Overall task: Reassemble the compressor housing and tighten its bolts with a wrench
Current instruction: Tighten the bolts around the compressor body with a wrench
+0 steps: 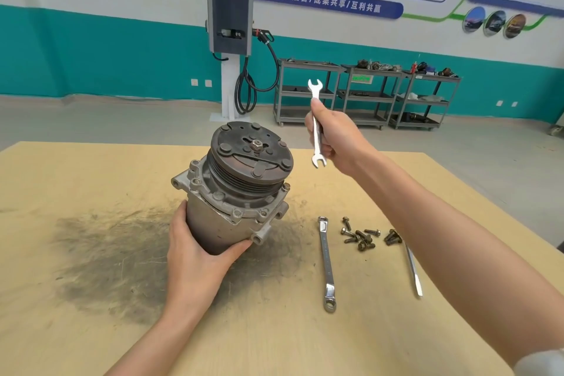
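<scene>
Compressor [235, 192] tilts pulley-up in left hand's [195, 253] clasp; right hand [332, 137], up-right of it, grips upright open-ended wrench [316, 125]; bolts [363, 236] lie loose nearer right.

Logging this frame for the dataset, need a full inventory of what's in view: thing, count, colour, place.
compressor: 1, grey body with dark rusty pulley plate, upright on the table, centre
table: 1, tan board with a dark greasy smear, foreground
open-end wrench: 1, silver, in the air right of the compressor
ring wrench: 1, silver, flat on the table right of the compressor
flat steel tool: 1, silver, on the table, partly behind the right forearm
bolts: loose pile, dull brown, between the two lying tools
charging unit: 1, dark grey, by the wall
carts: 3, grey, by the wall
left hand: grip on the compressor body
right hand: grip on the open-end wrench
</scene>
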Motion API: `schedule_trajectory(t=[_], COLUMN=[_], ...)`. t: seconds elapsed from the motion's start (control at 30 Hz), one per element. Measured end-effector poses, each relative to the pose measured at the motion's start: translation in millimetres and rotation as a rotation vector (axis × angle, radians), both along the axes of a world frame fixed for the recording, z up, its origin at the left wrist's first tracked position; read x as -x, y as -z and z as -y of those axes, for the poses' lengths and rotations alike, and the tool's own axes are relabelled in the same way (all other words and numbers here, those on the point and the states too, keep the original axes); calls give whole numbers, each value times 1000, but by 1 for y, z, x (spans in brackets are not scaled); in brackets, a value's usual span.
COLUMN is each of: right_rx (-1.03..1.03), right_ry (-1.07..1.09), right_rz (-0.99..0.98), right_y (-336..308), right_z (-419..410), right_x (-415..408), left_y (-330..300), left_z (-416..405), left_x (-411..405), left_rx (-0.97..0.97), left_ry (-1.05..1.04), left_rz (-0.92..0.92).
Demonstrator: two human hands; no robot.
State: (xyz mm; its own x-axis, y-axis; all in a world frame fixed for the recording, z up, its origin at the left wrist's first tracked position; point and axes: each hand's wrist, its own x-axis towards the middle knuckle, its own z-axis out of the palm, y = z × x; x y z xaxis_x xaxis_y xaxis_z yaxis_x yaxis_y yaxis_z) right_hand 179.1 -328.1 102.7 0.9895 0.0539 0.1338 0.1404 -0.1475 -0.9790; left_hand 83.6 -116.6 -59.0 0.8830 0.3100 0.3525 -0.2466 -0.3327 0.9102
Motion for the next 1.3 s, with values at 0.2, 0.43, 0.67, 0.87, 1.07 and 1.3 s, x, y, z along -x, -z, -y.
schedule_trajectory(t=[0.2,0.43,0.67,0.87,1.07,1.3], right_rx=[731,1306,1757,1796,1684,1540], right_ry=[-95,-94,115,185,228,309], right_rz=[-224,-298,2,113,68,29], right_y=[47,107,130,142,142,118], right_z=[46,87,79,83,96,127], right_x=[30,89,105,111,113,75], left_y=[0,2,0,2,2,3], left_z=[-1,-1,1,2,5,6], left_x=[0,-1,-2,-3,-3,-2], left_rx=[-11,-56,-81,-87,-85,-95], left_ry=[3,9,-12,-40,-63,-75], left_rz=[-3,6,-8,-5,-1,-1])
